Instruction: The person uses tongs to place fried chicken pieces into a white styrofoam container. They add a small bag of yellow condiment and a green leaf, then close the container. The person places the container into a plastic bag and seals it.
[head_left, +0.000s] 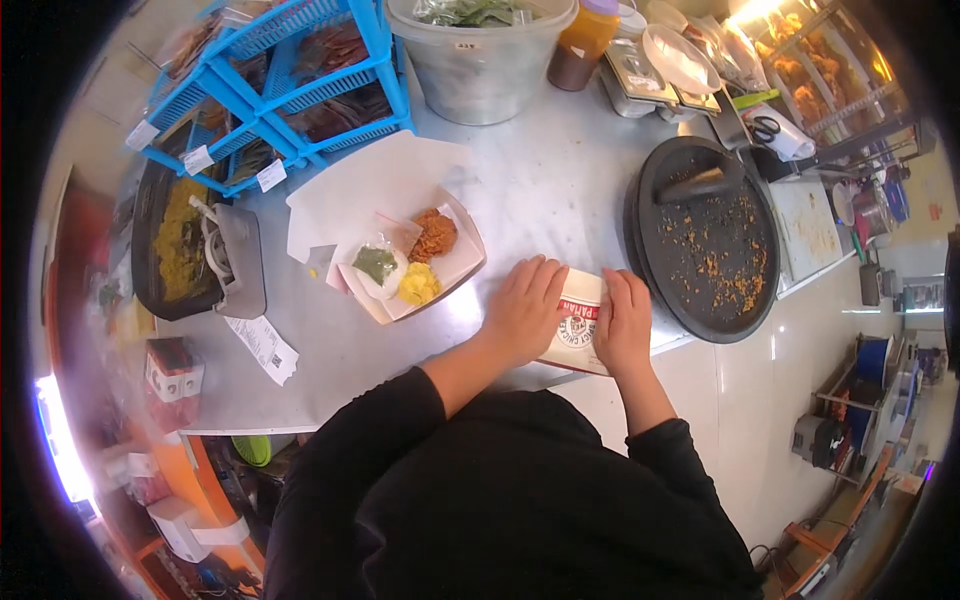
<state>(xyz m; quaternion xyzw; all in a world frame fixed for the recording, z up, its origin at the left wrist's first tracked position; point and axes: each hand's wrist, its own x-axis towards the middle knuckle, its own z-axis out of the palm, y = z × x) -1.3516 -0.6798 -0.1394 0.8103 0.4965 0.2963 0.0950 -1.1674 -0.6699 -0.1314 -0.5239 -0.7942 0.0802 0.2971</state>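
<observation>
At the front edge of the metal table, a printed paper food box (576, 319) with red and black writing sits between my hands. My left hand (529, 311) holds its left side, fingers pointing forward. The right side is gripped by my right hand (628, 322). Left of them stands an open paper food box (457, 281), its lid folded back. Inside are a piece of fried chicken (435, 234), a plastic-wrapped white portion with green leaf (377, 268), a yellow crumbly portion (418, 285) and a small clear sachet (396, 229).
A stone mortar (697, 262) with its pestle (701, 184) stands close on the right. At left are a dark tray of yellow food (180, 240), a paper receipt (262, 345) and blue plastic baskets (300, 97). A big plastic tub (480, 71) stands behind, scissors (765, 129) at far right.
</observation>
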